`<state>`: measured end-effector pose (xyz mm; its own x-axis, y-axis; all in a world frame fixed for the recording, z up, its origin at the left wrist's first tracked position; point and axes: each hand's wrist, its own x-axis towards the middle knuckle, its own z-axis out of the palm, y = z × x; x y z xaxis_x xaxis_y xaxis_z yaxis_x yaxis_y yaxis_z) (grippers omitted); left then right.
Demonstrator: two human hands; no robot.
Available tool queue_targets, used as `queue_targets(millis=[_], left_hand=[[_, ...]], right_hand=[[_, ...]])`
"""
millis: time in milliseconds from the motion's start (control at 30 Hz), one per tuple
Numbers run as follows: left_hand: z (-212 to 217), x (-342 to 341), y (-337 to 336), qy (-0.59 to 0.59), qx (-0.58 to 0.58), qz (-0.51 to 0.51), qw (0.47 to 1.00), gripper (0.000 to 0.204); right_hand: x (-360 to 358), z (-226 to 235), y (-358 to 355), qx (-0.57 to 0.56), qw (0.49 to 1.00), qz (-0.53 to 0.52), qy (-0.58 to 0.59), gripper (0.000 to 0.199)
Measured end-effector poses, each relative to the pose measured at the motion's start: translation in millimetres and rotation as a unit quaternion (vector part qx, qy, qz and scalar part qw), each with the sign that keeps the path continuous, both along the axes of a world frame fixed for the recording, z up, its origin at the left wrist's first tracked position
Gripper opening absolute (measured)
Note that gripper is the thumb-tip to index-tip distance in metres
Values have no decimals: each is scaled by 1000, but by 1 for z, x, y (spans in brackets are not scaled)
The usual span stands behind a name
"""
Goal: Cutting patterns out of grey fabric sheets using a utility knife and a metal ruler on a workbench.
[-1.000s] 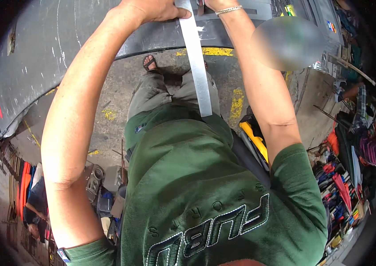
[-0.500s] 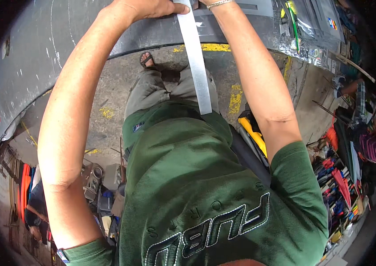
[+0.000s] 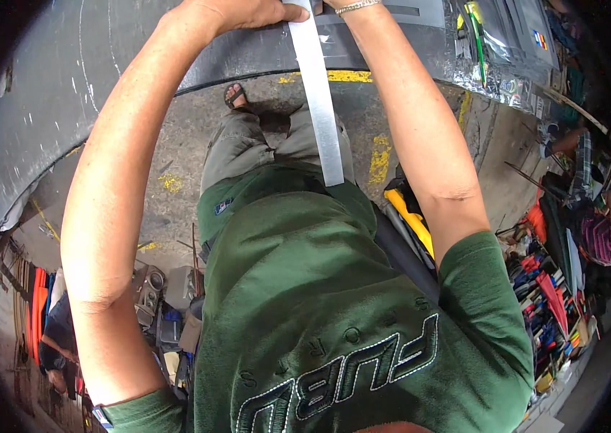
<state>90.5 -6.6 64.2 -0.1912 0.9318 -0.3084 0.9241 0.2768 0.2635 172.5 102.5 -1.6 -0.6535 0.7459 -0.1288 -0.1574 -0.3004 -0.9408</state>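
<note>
A long, flat silver metal strip (image 3: 318,94) extends from the top edge over the bench front toward my body, its near end over my shirt. My left hand (image 3: 251,13) is at the top, closed, its thumb pressed on the strip's left edge; the other fingers are partly hidden. Most of my right hand (image 3: 336,3) lies beyond the upper edge, just right of the strip, so its fingers are hidden. A chain bracelet (image 3: 358,6) circles that wrist. Beneath both hands is a dark grey work surface (image 3: 251,54) with white scratches and streaks.
Clear plastic packets (image 3: 497,50) and a green pen-like stick (image 3: 480,50) lie at the surface's right end. A yellow and black object (image 3: 408,216) is by my right side. Piled goods (image 3: 547,303) and a person in a striped top (image 3: 603,240) are at right; another person (image 3: 58,343) is lower left.
</note>
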Motion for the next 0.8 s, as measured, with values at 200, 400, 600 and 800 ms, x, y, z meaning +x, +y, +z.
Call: queue_targets(millis=[200,400,600,800], left_hand=[[-14,-7,1,6,-7,2,1000,98],[-1,-2,-2,-1,-8,8,1000,96],[-1,-1,-1,-10,-3,7,1000,90],[5,2,1,-19,-8,7,1000,90]], right_hand=[[-8,45,-15,-61,983,-77,-158,57],[-7,51,-17,-39,984,-33,-173,54],[-3,0,-7,126,992,2,30,51],[-6,0,-3,141,989,-12,36,52]])
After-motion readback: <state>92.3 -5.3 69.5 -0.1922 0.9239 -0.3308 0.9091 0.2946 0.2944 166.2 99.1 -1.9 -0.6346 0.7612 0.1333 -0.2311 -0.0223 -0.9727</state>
